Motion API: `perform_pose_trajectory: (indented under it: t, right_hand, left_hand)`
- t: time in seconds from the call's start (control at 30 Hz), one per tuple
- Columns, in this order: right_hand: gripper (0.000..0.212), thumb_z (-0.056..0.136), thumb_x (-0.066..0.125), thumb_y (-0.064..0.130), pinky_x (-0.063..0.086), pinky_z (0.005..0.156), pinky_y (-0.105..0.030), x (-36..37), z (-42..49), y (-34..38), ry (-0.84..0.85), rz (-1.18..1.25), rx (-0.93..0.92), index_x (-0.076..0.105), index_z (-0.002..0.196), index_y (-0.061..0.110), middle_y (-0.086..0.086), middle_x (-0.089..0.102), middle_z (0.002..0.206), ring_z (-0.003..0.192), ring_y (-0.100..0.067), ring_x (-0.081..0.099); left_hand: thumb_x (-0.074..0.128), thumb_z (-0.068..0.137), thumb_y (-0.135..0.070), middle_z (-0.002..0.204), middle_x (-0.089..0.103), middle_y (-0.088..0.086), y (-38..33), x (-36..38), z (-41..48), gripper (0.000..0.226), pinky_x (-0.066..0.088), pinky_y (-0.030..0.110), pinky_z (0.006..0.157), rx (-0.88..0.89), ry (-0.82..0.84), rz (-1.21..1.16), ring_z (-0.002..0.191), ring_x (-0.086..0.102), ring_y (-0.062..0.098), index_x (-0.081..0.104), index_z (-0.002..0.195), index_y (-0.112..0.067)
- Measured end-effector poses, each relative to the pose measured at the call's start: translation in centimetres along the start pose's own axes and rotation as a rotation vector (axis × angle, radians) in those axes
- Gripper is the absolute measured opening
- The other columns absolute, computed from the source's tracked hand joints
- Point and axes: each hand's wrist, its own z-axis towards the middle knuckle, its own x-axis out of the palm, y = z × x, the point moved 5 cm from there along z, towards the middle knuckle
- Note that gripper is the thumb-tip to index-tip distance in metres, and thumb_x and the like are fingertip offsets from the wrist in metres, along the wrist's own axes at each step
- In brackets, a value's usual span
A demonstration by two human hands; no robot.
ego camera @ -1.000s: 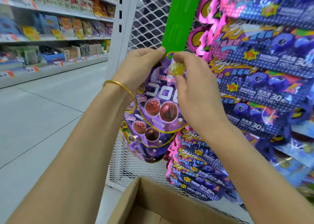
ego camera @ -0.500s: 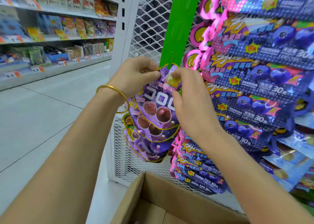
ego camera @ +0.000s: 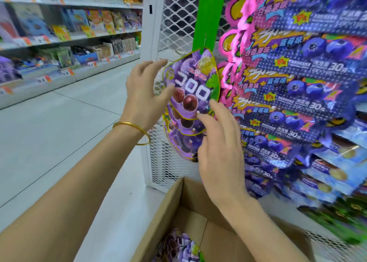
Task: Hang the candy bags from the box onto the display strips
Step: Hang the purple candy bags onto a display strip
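A purple grape candy bag (ego camera: pixel 193 83) hangs on the green display strip (ego camera: pixel 208 15), on top of several more purple bags (ego camera: pixel 184 140) below it. My left hand (ego camera: pixel 146 91) is beside the bag's left edge, fingers spread, holding nothing. My right hand (ego camera: pixel 220 142) is lower, its straight fingertips touching the bag's lower right part. The open cardboard box (ego camera: pixel 178 198) stands below, with more purple candy bags (ego camera: pixel 178 246) inside.
Blue and pink blueberry candy bags (ego camera: pixel 297 95) fill strips to the right. A white mesh panel (ego camera: pixel 168 162) stands behind the green strip. Store shelves (ego camera: pixel 69 39) line the far left across a tiled aisle floor (ego camera: pixel 59 132).
Both hands let go of the bag's top and dropped away; the bag now hangs free on the strip. The camera tilted down, showing the bags in the box.
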Motion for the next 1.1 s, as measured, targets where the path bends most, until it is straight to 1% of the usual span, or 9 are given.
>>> perform_pose_trajectory:
  t: [0.1,0.33,0.53,0.67,0.77,0.83,0.93,1.03,1.1]
  right_hand:
    - [0.036,0.082,0.042,0.003,0.033,0.106,-0.033,2.0,-5.7,-1.3,0.190,0.129,0.081,0.050,0.116,0.012,-0.010,0.050,0.128,0.122,-0.024,0.044]
    - [0.044,0.081,0.049,-0.007,0.032,0.101,-0.032,12.0,-24.6,-10.8,1.046,0.146,0.697,0.051,0.123,0.004,-0.015,0.047,0.127,0.119,-0.030,0.047]
    - [0.044,0.085,0.058,0.002,0.041,0.080,-0.022,16.4,-34.6,-13.5,1.386,0.083,0.961,0.045,0.126,-0.006,-0.019,0.057,0.116,0.105,-0.029,0.054]
    - [0.098,0.069,0.079,0.036,0.033,0.107,-0.032,18.3,-38.5,-13.3,1.629,-0.001,0.727,0.022,0.146,0.017,-0.011,0.029,0.147,0.130,-0.032,0.035]
    - [0.110,0.063,0.080,0.045,0.027,0.111,-0.040,18.9,-39.5,-13.3,1.750,-0.114,0.542,0.012,0.148,0.031,-0.004,0.000,0.156,0.138,-0.034,0.017]
    - [0.114,0.058,0.081,0.050,0.031,0.108,-0.046,19.2,-39.4,-13.3,1.754,-0.226,0.466,0.013,0.146,0.030,-0.005,-0.002,0.155,0.138,-0.035,0.015]
    - [0.094,0.064,0.077,0.051,0.034,0.102,-0.048,19.1,-38.3,-13.3,1.654,-0.405,0.331,0.030,0.139,0.021,-0.007,0.016,0.150,0.137,-0.033,0.018]
    - [0.034,0.082,0.064,0.034,0.027,0.104,-0.045,18.6,-36.9,-13.8,1.546,-0.371,0.198,0.055,0.113,0.021,-0.005,0.050,0.130,0.129,-0.025,0.034]
    - [0.010,0.085,0.062,0.026,0.030,0.098,-0.036,17.8,-35.6,-14.5,1.594,-0.212,0.221,0.054,0.090,0.024,-0.005,0.063,0.107,0.112,-0.022,0.050]
  left_hand:
    - [0.050,0.076,-0.036,0.113,0.042,-0.006,1.7,1.1,-5.8,0.047,0.042,0.046,0.097,-0.011,0.098,-0.020,0.114,0.045,0.020,0.054,0.121,-0.023]
    - [0.056,0.086,-0.009,0.115,0.045,0.006,7.1,7.3,-16.2,0.033,0.039,0.015,0.084,-0.244,0.804,0.064,0.101,0.056,0.018,0.057,0.118,-0.018]
    - [0.054,0.089,-0.016,0.114,0.046,-0.001,10.5,8.1,-18.4,0.027,0.032,-0.004,0.072,-0.350,1.025,0.130,0.099,0.060,0.011,0.058,0.115,-0.024]
    - [0.052,0.090,-0.017,0.111,0.042,-0.008,12.3,7.9,-18.5,0.026,0.037,0.004,0.073,-0.413,1.047,0.136,0.096,0.059,0.008,0.058,0.114,-0.027]
    - [0.051,0.091,-0.017,0.111,0.042,-0.010,13.0,7.9,-18.7,0.026,0.036,0.001,0.075,-0.432,1.066,0.125,0.095,0.059,0.007,0.058,0.113,-0.028]
    - [0.051,0.091,-0.019,0.112,0.043,-0.009,13.2,7.9,-18.7,0.025,0.036,-0.001,0.075,-0.453,1.057,0.109,0.095,0.058,0.004,0.058,0.113,-0.030]
    - [0.052,0.090,-0.021,0.114,0.044,-0.009,13.4,8.0,-18.9,0.025,0.035,-0.002,0.075,-0.470,1.047,0.092,0.096,0.058,0.003,0.058,0.112,-0.031]
    - [0.052,0.090,-0.020,0.115,0.045,-0.007,13.3,8.3,-19.0,0.024,0.034,-0.002,0.074,-0.462,1.056,0.096,0.097,0.058,0.006,0.058,0.112,-0.031]
    - [0.052,0.090,-0.020,0.113,0.045,-0.007,12.9,8.5,-19.0,0.025,0.035,-0.001,0.072,-0.442,1.058,0.103,0.098,0.059,0.008,0.058,0.113,-0.028]
